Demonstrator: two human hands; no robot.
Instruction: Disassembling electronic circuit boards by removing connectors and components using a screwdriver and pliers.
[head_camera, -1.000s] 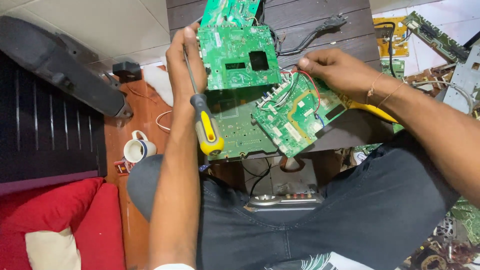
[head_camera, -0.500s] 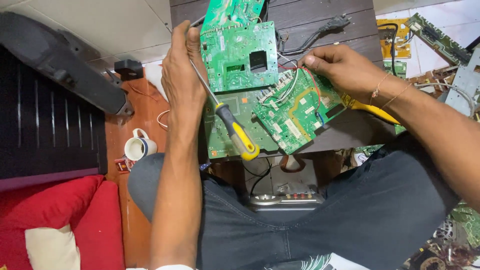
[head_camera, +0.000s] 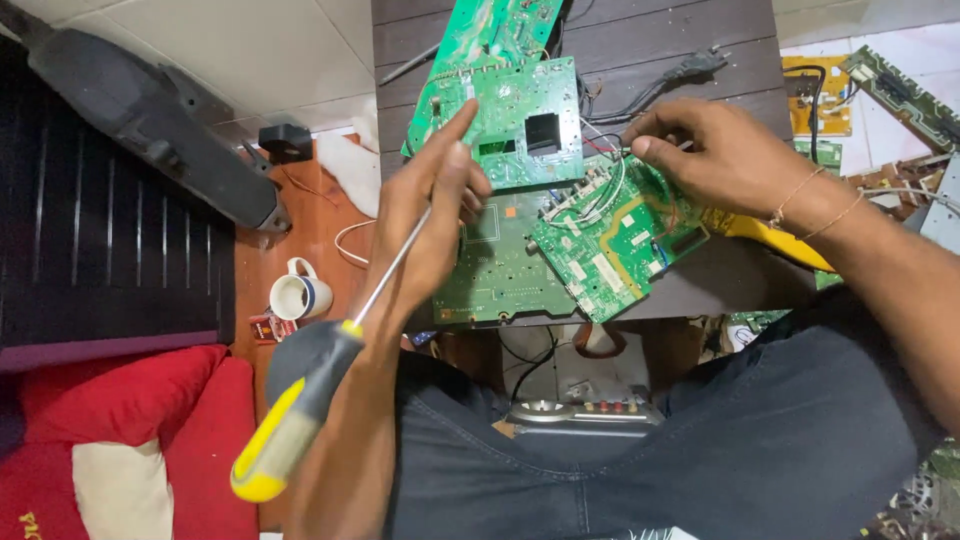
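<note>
My left hand grips a screwdriver by its metal shaft; the yellow and grey handle points down toward my lap. The hand hovers over the left side of a stack of green circuit boards on a dark wooden table. My right hand pinches at the upper edge of a tilted green circuit board with white connectors and thin wires. Another green board with a square cut-out lies just behind, between the two hands.
A white mug stands on the orange floor at the left. A grey long device lies on the tiles. A red and cream cushion is at lower left. More boards and a black power cord lie at right. A silver device sits under the table.
My left hand has swung the screwdriver: its handle moved from over the boards down toward my lap, and the hand now holds the shaft. The right hand stays on the tilted board.
</note>
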